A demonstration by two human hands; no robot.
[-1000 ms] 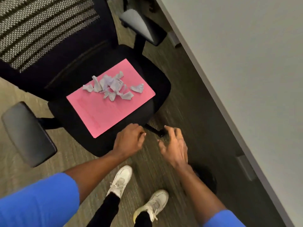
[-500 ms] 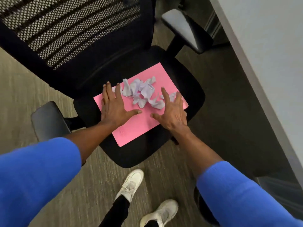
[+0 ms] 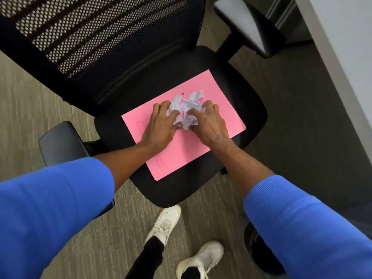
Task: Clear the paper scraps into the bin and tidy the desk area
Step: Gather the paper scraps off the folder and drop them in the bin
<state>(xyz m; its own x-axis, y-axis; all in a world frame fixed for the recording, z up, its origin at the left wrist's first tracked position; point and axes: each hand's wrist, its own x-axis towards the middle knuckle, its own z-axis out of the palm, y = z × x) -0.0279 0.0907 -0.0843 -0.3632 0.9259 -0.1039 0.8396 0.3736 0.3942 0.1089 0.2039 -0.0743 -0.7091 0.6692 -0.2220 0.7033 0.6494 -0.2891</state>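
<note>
Now both hands, left hand (image 3: 161, 125) and right hand (image 3: 209, 123), cup paper scraps (image 3: 186, 109) mid pink sheet (image 3: 181, 156) on chair seat (image 3: 247, 109). Grip loose; lifting may shed scraps onto floor.

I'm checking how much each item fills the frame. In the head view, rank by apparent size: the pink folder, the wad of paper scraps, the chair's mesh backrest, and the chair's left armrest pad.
1. Mesh backrest
2. Pink folder
3. Left armrest pad
4. Paper scraps, partly hidden by both hands
</note>
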